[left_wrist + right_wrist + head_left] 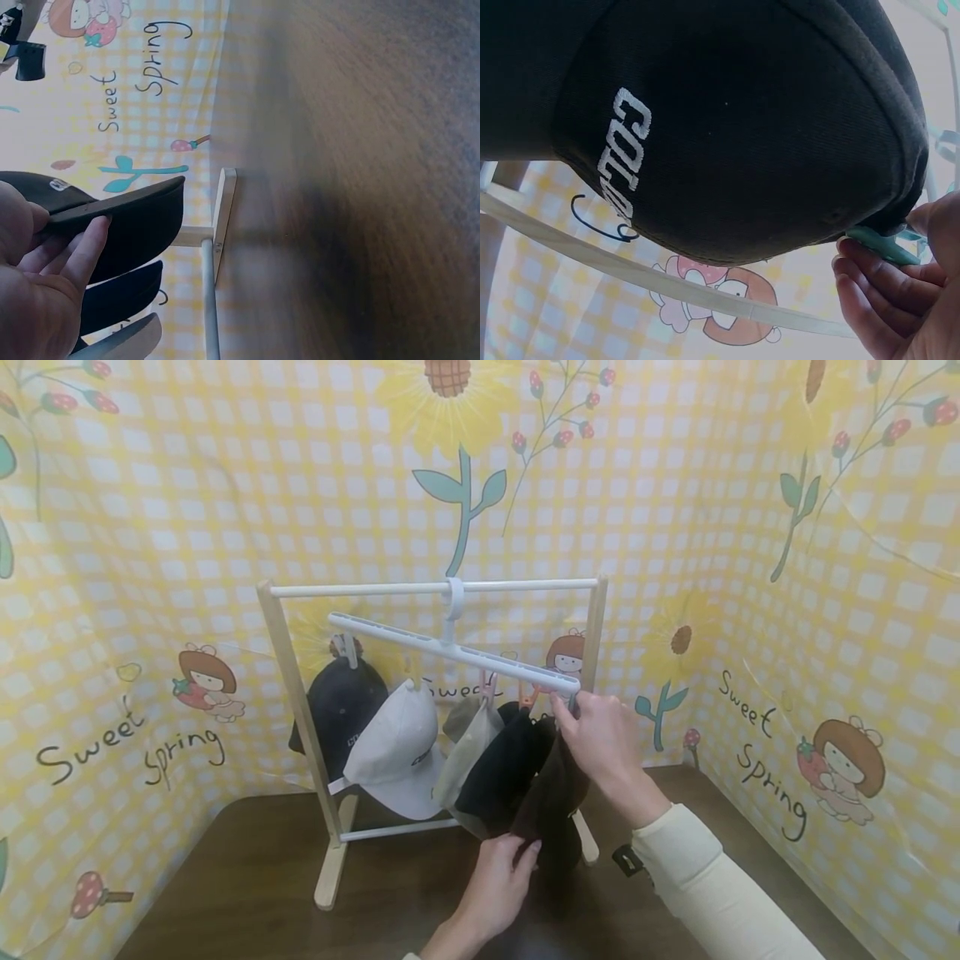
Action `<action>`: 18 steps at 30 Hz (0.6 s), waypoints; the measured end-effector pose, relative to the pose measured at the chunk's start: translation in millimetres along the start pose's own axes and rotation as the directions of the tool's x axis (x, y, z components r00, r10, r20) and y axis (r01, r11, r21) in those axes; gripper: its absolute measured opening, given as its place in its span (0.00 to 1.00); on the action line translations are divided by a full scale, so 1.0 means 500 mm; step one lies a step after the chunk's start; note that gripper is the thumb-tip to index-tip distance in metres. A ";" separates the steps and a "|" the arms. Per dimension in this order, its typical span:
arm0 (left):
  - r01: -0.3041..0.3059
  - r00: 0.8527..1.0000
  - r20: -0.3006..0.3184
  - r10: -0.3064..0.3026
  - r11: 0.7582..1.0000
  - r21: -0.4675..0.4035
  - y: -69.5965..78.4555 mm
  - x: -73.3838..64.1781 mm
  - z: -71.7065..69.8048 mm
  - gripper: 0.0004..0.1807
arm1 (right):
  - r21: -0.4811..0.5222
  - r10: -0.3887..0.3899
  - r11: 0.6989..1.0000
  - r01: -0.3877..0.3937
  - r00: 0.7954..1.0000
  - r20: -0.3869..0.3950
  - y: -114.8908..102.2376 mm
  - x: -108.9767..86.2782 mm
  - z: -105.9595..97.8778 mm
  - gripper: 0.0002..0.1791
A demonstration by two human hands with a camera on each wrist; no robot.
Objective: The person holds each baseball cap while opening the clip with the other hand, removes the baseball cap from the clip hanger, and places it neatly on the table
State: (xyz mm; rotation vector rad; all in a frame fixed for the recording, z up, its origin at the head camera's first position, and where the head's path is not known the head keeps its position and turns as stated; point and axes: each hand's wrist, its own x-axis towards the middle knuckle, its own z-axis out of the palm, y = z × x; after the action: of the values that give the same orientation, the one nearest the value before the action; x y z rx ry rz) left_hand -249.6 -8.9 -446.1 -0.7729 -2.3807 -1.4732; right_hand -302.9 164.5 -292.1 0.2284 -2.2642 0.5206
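At the right end of the white hanger (397,632), my right hand (603,739) pinches a teal clip (881,245) at the crown edge of a dark brown cap (545,793). White raised letters run across the front of this cap in the right wrist view. Lower down, my left hand (491,881) grips the cap's brim (139,214) between thumb and fingers. Left of it on the hanger hang a black cap (491,781), a beige cap (463,768), a pale grey cap (397,743) and another black cap (341,706).
A small rack with wooden legs (330,868) and a white top rail (360,590) stands on the brown table (225,868). The hanger hooks over the rail and tilts down to the right. Yellow checked cloth (225,485) covers the walls behind and beside.
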 end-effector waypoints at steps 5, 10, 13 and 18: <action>-0.006 1.000 -0.008 0.006 1.000 0.004 -0.001 -0.003 0.001 0.16 | -0.016 -0.010 1.000 0.010 1.000 -0.010 0.001 -0.001 0.003 0.30; -0.009 1.000 -0.012 0.009 1.000 -0.002 -0.001 -0.003 0.000 0.16 | -0.023 -0.027 0.999 0.027 0.999 -0.027 0.002 -0.001 0.004 0.30; -0.001 1.000 -0.008 0.001 1.000 -0.010 -0.001 -0.002 0.000 0.15 | -0.021 -0.036 0.999 0.036 0.999 -0.035 0.002 0.000 0.003 0.31; 0.013 1.000 -0.002 -0.013 1.000 -0.026 -0.001 -0.004 0.001 0.15 | -0.025 -0.054 0.998 0.053 0.997 -0.048 0.004 0.001 0.003 0.31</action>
State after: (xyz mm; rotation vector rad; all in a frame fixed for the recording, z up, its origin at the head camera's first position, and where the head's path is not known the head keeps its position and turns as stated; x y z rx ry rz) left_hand -248.3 -9.0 -447.6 -0.7625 -2.3739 -1.5121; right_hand -304.7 165.5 -293.1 0.2610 -2.2094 0.4657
